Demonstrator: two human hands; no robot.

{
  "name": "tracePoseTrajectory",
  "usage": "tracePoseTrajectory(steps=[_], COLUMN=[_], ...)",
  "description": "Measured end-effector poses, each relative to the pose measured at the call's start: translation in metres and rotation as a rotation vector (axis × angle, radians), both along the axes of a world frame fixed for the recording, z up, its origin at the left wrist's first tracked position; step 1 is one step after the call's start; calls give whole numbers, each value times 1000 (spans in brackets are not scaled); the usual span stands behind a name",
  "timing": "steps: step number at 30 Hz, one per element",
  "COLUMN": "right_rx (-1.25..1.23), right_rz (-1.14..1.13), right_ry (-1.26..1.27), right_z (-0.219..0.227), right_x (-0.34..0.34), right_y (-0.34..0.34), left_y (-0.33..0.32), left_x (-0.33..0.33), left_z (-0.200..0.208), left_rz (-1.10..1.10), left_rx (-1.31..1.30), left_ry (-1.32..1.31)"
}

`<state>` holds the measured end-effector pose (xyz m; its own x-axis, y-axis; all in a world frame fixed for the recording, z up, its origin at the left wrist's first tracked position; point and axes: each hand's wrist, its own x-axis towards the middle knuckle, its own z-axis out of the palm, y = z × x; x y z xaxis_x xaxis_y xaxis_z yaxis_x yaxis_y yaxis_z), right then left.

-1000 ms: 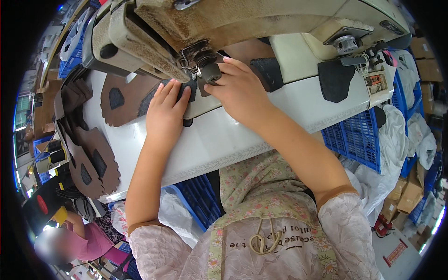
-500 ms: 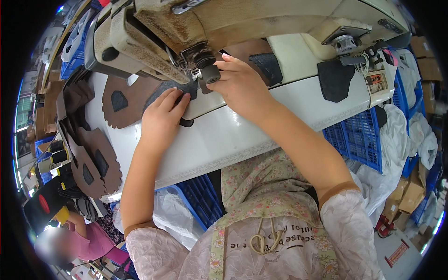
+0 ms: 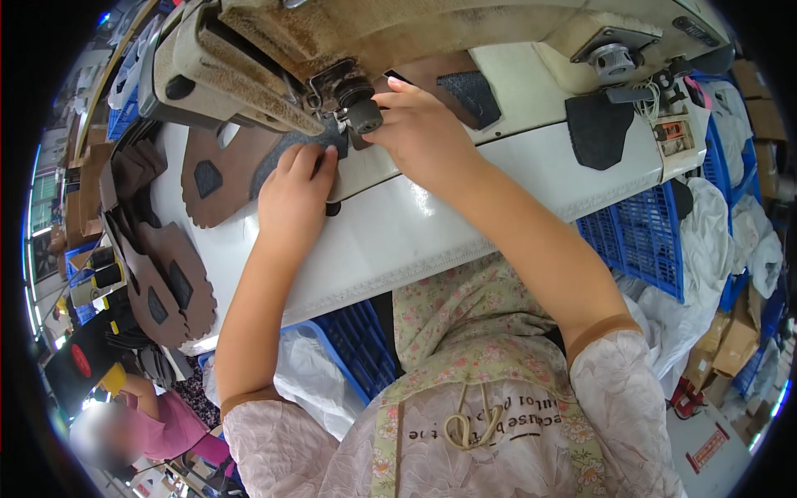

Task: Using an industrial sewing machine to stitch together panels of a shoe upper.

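Where the brown piece (image 3: 238, 170) underlies the sewing machine (image 3: 465, 31), left hand (image 3: 292, 195) touches it; right hand (image 3: 432, 139) flanks the roller (image 3: 364, 117); finger grip cannot be told. Worktop (image 3: 398, 236) separates both from its front edge.

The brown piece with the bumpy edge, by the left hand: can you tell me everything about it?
The brown piece looks leathery and lies flat on the white table. Its left edge is scalloped, with a small, dark, five-sided patch nearby. A pale gap shows near its far edge. Its right part is a dark grey panel under the fingers of the left hand. The sewing machine hides some of it.
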<state>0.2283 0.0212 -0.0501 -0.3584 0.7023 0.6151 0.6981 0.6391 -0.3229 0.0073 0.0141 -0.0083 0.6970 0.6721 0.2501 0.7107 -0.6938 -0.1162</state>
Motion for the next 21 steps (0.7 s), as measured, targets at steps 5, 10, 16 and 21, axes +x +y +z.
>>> tracePoseTrajectory(steps=[5, 10, 16, 21], right_rx=[-3, 3, -32, -1], right_rz=[0, -11, -14, -12], right_ry=[2, 7, 8, 14], right_z=[0, -1, -4, -4], right_x=[0, -3, -5, -3], right_y=[2, 3, 4, 5], left_y=[1, 4, 4, 6], left_x=[6, 9, 8, 10], left_z=[-6, -7, -10, -9], left_rz=[46, 59, 60, 39], left_rx=[44, 78, 78, 102], left_ry=[4, 44, 13, -7])
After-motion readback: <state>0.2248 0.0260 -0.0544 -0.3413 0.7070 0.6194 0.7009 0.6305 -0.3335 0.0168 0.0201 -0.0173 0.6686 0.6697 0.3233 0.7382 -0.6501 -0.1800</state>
